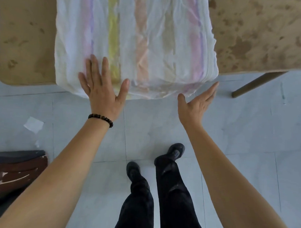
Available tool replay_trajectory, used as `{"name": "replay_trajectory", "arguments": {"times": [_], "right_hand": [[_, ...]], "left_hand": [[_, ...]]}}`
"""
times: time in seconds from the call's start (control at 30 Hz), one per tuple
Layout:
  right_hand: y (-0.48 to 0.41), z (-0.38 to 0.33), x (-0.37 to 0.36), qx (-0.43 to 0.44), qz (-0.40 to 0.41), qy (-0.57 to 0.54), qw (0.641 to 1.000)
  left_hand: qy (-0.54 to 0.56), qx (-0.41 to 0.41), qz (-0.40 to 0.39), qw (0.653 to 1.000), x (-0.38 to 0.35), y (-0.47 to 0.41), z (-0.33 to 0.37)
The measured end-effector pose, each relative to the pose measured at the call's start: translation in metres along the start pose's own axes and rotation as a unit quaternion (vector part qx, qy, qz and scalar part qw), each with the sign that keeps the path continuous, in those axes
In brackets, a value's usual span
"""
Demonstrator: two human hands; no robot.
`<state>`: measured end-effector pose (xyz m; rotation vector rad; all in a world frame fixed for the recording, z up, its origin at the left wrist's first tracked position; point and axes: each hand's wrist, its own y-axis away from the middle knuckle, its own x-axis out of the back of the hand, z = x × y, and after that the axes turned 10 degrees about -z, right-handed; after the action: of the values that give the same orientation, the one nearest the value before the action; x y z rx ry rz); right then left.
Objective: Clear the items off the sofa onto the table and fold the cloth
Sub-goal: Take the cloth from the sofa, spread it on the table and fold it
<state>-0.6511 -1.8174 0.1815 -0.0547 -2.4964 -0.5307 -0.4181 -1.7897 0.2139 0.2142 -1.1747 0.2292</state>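
A white cloth (149, 36) with pastel pink, yellow, orange and purple stripes lies folded in layers on the brown mottled table (262, 32), its near edge hanging slightly over the table's front. My left hand (101, 87) lies flat on the cloth's near left part, fingers spread and straight. My right hand (196, 103) is held edge-on with straight fingers just off the cloth's near right corner; contact with the cloth cannot be told.
The table's front edge runs across the upper view, with a table leg (256, 84) at right. Grey tiled floor (248, 144) below. A scrap of white paper (33, 126) lies on the floor at left. A dark reddish-brown piece of furniture (14, 173) stands at lower left.
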Motion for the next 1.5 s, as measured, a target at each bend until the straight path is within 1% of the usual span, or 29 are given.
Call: {"name": "replay_trajectory", "arguments": {"times": [0.07, 0.1, 0.13, 0.2, 0.23, 0.3, 0.33, 0.37, 0.43, 0.5, 0.6, 0.67, 0.73, 0.8, 0.87, 1.0, 1.13, 1.23, 1.3, 1.37, 1.5], "right_hand": [[-0.006, 0.004, -0.004, 0.009, -0.04, -0.007, 0.999], [-0.011, 0.003, -0.006, 0.011, -0.046, -0.016, 0.999], [-0.016, 0.001, -0.007, 0.005, -0.049, -0.037, 0.998], [-0.026, 0.0, -0.007, -0.012, -0.059, -0.096, 0.994], [-0.031, 0.001, -0.006, -0.022, -0.07, -0.123, 0.99], [-0.036, 0.002, -0.001, -0.041, -0.106, -0.155, 0.981], [-0.039, 0.003, 0.002, -0.047, -0.123, -0.16, 0.978], [-0.04, 0.003, 0.004, -0.05, -0.135, -0.161, 0.976], [-0.04, 0.005, 0.007, -0.053, -0.146, -0.158, 0.975], [-0.037, 0.008, 0.01, -0.052, -0.158, -0.148, 0.975], [-0.025, 0.019, 0.014, -0.061, -0.184, -0.134, 0.972], [-0.012, 0.026, 0.016, -0.075, -0.189, -0.131, 0.97], [0.002, 0.033, 0.018, -0.086, -0.193, -0.153, 0.965], [0.016, 0.039, 0.021, -0.092, -0.203, -0.184, 0.957], [0.028, 0.043, 0.024, -0.097, -0.22, -0.2, 0.95], [0.043, 0.038, 0.033, -0.104, -0.253, -0.195, 0.942], [0.058, 0.033, 0.043, -0.086, -0.27, -0.182, 0.942], [0.078, 0.031, 0.059, -0.086, -0.269, -0.203, 0.938], [0.097, 0.028, 0.072, -0.096, -0.264, -0.23, 0.932], [0.116, 0.018, 0.084, -0.115, -0.24, -0.263, 0.927], [0.15, -0.019, 0.105, -0.162, -0.17, -0.341, 0.91]], "left_hand": [[0.059, 0.004, 0.058, 0.997, -0.008, 0.031, -0.006], [0.095, 0.023, 0.082, 0.992, -0.014, 0.044, -0.009], [0.133, 0.056, 0.095, 0.985, -0.019, 0.053, -0.015], [0.208, 0.147, 0.094, 0.962, -0.024, 0.052, -0.032], [0.25, 0.202, 0.084, 0.943, -0.025, 0.045, -0.043], [0.343, 0.305, 0.065, 0.886, -0.021, 0.025, -0.06], [0.383, 0.324, 0.064, 0.863, -0.019, 0.014, -0.069], [0.414, 0.315, 0.064, 0.851, -0.016, 0.005, -0.077], [0.446, 0.272, 0.028, 0.852, -0.013, -0.005, -0.088], [0.463, 0.254, -0.014, 0.849, -0.011, -0.005, -0.088], [0.475, 0.261, -0.061, 0.838, -0.014, 0.014, -0.086], [0.471, 0.284, -0.1, 0.829, -0.022, 0.033, -0.089], [0.459, 0.297, -0.138, 0.826, -0.031, 0.056, -0.092], [0.464, 0.31, -0.164, 0.813, -0.035, 0.079, -0.091], [0.493, 0.324, -0.17, 0.79, -0.035, 0.099, -0.089], [0.585, 0.345, -0.144, 0.719, -0.023, 0.127, -0.088], [0.628, 0.324, -0.151, 0.691, -0.007, 0.146, -0.082], [0.661, 0.33, -0.168, 0.653, 0.009, 0.158, -0.078], [0.664, 0.329, -0.188, 0.644, 0.025, 0.167, -0.073], [0.667, 0.327, -0.191, 0.642, 0.046, 0.175, -0.067], [0.685, 0.336, -0.155, 0.628, 0.098, 0.186, -0.055]]}}
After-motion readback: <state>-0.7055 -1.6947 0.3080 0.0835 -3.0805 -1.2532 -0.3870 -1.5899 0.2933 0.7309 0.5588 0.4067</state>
